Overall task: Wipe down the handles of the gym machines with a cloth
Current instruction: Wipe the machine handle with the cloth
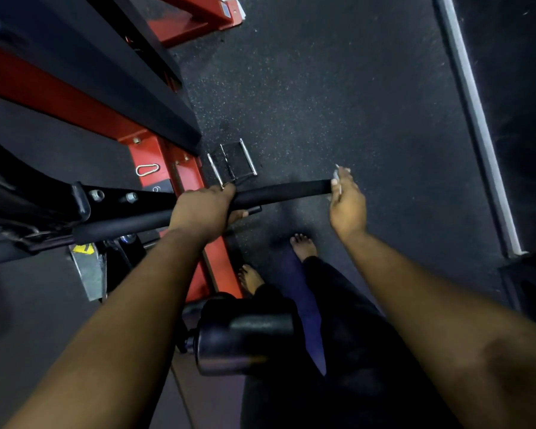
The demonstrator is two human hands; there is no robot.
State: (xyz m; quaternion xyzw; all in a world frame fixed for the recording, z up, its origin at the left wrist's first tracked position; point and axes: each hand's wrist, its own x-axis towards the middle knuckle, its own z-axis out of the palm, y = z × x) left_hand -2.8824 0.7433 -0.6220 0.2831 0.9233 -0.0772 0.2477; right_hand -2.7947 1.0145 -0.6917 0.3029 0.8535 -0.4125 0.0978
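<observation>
A long black padded handle [287, 190] juts out to the right from a red and black gym machine. My left hand [203, 213] grips this handle near its middle, fingers wrapped over the top. A second, shorter black handle [127, 226] runs just below it, partly behind my left wrist. At the long handle's free end my right hand [347, 205] holds a small pale cloth [338, 179], only a sliver of which shows between the fingers. The cloth touches the handle's tip.
The red machine frame [150, 156] and its black beams fill the left. A chrome cable attachment [232, 164] lies on the dark speckled floor [338, 88]. A black roller pad [245, 332] sits below my arms. My bare feet [304, 246] stand near the frame. A grey rail [474, 119] runs along the right.
</observation>
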